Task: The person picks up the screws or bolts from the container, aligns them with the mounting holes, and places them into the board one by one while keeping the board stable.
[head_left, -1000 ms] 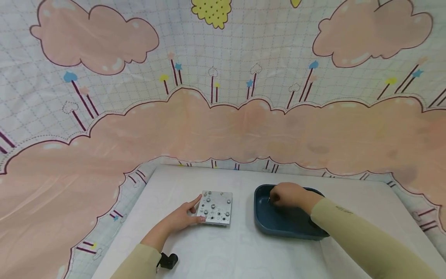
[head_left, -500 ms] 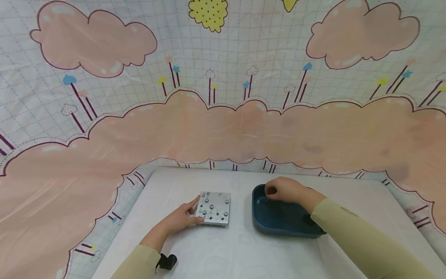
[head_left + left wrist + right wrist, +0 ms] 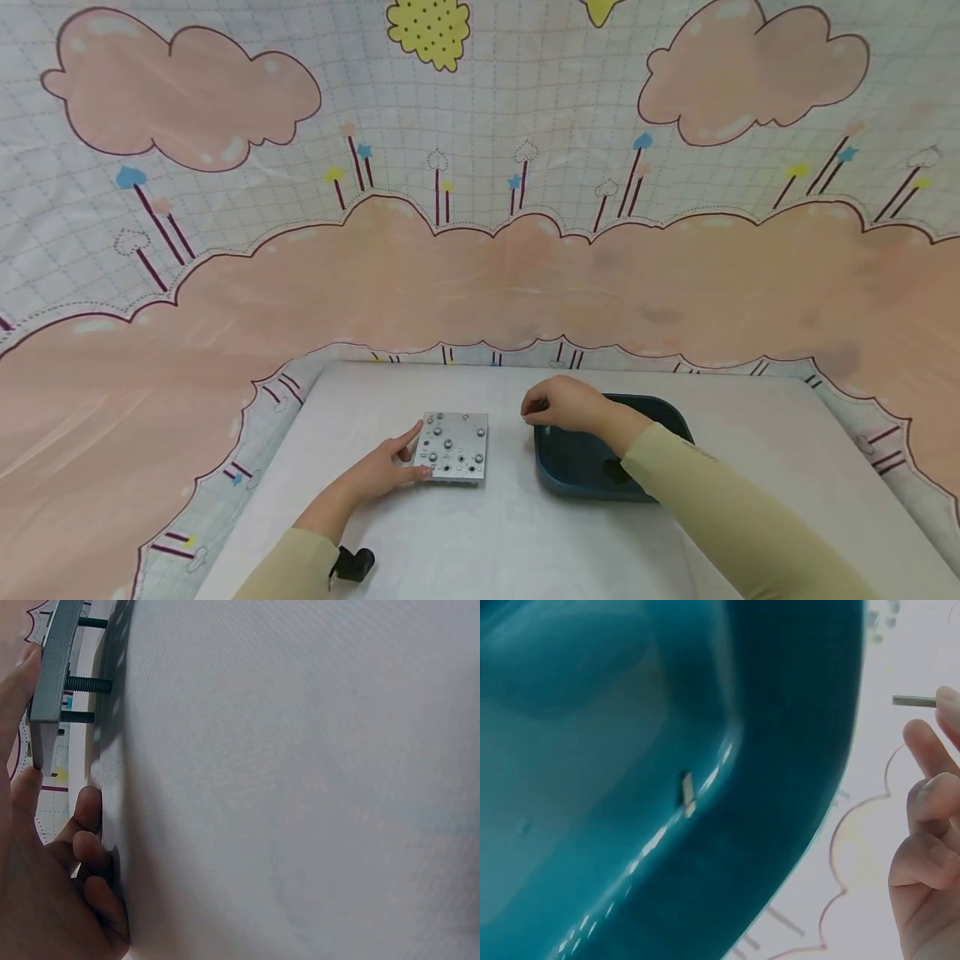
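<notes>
On the white table a square silver metal plate (image 3: pixel 454 431) lies with several screws set in its top. My left hand (image 3: pixel 375 477) holds the plate by its left edge, index finger at the upper corner and thumb at the lower. Threaded screw ends (image 3: pixel 90 684) stick out of its underside in the left wrist view. My right hand (image 3: pixel 572 406) is over the far left rim of a dark blue tray (image 3: pixel 553 482), pinching a thin metal pin (image 3: pixel 915 701); its far end is hidden by the fingertips. Another small metal piece (image 3: pixel 688 793) lies inside the tray.
A black object (image 3: pixel 352 564) shows at the left wrist, by the sleeve. White covering (image 3: pixel 480 542) spreads over the table, with a patterned cloth (image 3: pixel 480 283) hanging behind it. The tray's raised wall stands to the right of the plate.
My right hand has come up from inside the tray and moved left to its rim, with the pin in its fingertips. The left hand and plate stay together; the head view has shifted slightly.
</notes>
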Tool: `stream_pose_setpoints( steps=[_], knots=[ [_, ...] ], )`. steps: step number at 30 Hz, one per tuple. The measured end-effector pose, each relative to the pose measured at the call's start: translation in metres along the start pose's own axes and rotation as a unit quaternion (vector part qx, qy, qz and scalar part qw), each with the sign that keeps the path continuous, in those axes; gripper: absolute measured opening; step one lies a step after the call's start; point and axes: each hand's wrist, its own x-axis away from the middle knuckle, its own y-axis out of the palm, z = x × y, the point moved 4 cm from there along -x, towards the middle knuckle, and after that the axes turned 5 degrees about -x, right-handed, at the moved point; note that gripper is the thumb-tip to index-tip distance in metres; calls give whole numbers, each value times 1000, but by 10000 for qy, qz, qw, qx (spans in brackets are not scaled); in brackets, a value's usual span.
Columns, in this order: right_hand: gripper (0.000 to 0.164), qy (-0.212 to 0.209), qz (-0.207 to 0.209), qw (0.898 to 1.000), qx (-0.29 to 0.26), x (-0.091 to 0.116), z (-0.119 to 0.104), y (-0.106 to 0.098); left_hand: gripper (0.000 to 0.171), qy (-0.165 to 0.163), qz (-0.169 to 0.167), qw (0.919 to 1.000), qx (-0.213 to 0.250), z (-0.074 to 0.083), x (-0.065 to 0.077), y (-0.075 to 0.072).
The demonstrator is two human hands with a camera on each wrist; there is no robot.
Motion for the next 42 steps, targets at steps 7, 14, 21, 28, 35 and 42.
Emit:
stream_pose_setpoints(
  steps=[7,14,21,28,35,42],
  knots=[
    [7,14,67,9997,-215,-21,-26,19,94,25,16,10000,57,-2,1,0],
    [10,10,52,9992,-405,-42,-47,38,94,-18,19,10000,23,2,2,-1],
    [9,78,112,9976,-680,-60,-63,59,95,-2,-19,10000,93,3,3,-3],
    [5,43,187,9983,-551,-74,-82,76,95,294,-37,9995,132,5,5,-6],
    [7,18,291,9992,-287,-84,-93,87,94,130,-75,9996,255,5,9,-6],
    [6,194,390,9989,-176,-88,-91,93,91,-6,-30,9994,337,4,9,-6]
  ],
)
